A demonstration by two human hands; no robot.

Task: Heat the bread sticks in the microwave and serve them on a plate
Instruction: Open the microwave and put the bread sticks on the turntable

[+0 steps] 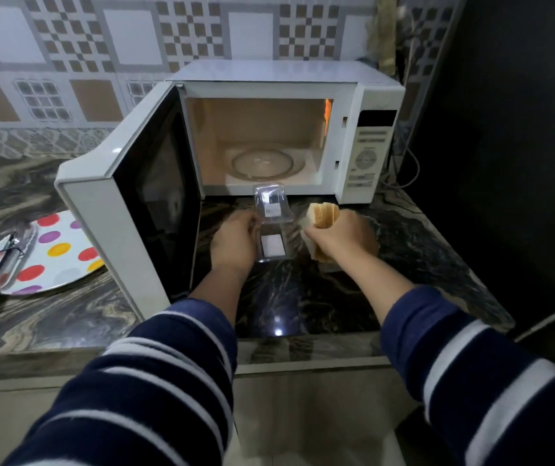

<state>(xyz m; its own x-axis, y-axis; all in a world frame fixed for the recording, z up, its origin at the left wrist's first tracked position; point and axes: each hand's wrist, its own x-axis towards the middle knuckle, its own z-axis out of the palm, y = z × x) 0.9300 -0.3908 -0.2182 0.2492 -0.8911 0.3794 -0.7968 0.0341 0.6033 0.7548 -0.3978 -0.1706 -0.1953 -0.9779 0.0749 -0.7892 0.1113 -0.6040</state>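
Note:
The white microwave (pixel 367 105) stands at the back of the counter with its door (pixel 101 210) swung wide to the left. Its lit cavity holds only the glass turntable (pixel 262 163). My right hand (pixel 340 237) grips a bunch of pale bread sticks (pixel 323 213) just in front of the cavity. My left hand (pixel 236 240) holds a clear plastic clamshell container (pixel 271 227), lid flipped up, with white labels on it. A white plate with coloured dots (pixel 57 250) lies left of the door.
Metal tongs (pixel 4 260) lie across the plate's left side. The dark marbled counter (pixel 303 297) ends at a front edge near my sleeves. A dark wall or appliance (pixel 511 129) closes off the right, with a cable behind the microwave.

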